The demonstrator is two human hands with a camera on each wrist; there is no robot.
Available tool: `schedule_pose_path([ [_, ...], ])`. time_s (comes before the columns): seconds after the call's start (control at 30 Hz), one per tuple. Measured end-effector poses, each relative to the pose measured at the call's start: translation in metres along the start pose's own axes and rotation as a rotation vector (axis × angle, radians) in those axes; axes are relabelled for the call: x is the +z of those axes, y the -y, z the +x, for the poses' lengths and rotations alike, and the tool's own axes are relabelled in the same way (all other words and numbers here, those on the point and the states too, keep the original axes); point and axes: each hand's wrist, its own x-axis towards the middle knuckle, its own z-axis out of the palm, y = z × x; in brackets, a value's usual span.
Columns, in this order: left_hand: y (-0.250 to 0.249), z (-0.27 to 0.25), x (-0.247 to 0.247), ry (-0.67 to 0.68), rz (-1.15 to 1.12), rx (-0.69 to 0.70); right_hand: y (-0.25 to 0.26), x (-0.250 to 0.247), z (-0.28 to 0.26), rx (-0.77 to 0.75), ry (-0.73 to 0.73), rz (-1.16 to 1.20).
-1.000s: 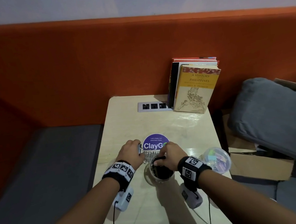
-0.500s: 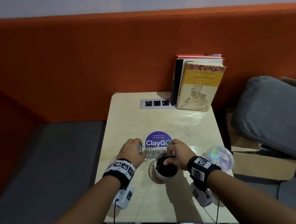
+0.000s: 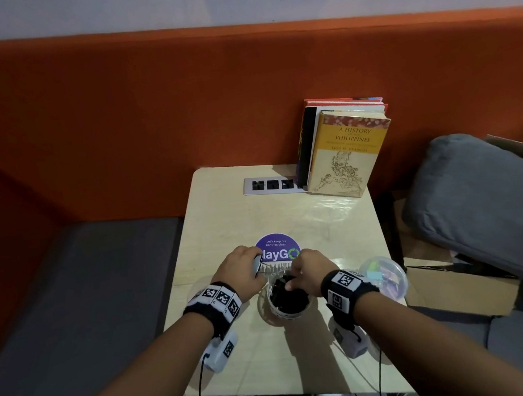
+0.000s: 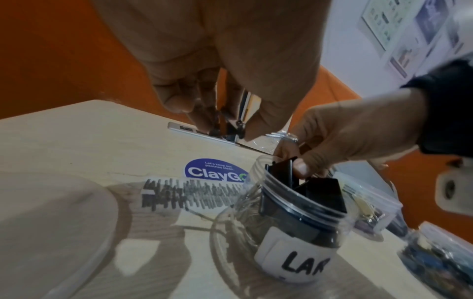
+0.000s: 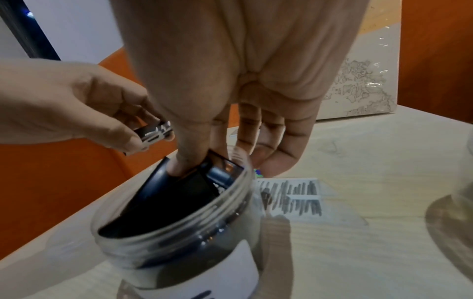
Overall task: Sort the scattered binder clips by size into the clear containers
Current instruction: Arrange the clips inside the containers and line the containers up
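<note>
The right hand (image 3: 306, 269) sits just right of centre in the lower middle of the head view, its grip pinched on a large black binder clip (image 4: 282, 172) at the mouth of the clear jar (image 4: 294, 220), the one whose white label starts "LAR". In the left-wrist view the thumb (image 4: 300, 166) presses the clip's near face, and the clip stands roughly upright, long edge running along the jar's rim, partly below the lip. The clip lies straight under the fingers, so the coming move looks like a plain downward push or a release. The jar already looks packed with black clips, so the clip may need angling to seat.

The left hand (image 3: 240, 274) is just left of the jar, above the worktop (image 3: 287, 214). Its grip is closed on a smaller clip (image 5: 153, 132) with silver wire handles, held off to the upper left of the jar mouth in the right-wrist view, apart from it. The right hand is plainly the nearer one to the jar.

Only the left-wrist view shows the label and further clear containers (image 4: 368, 204) at the right edge. Only the right-wrist view shows fingertips (image 5: 183, 163) dipping inside the jar. The head view alone shows a round container of coloured clips (image 3: 381, 277) at lower right. I cannot tell the left clip's size class.
</note>
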Motion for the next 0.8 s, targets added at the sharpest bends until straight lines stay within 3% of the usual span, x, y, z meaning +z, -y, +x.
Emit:
schedule_pose_path([
  [0.17,-0.005,-0.007,0.001,0.012,0.054,0.032,0.0,-0.005,-0.004,0.011,0.057,-0.018],
  [0.6,-0.021,-0.005,-0.008,-0.079,-0.043,0.182,-0.025,-0.013,-0.015,0.079,-0.021,0.304],
  [0.8,-0.038,-0.002,-0.008,-0.109,-0.076,0.157,-0.027,-0.015,-0.014,0.112,-0.001,0.321],
])
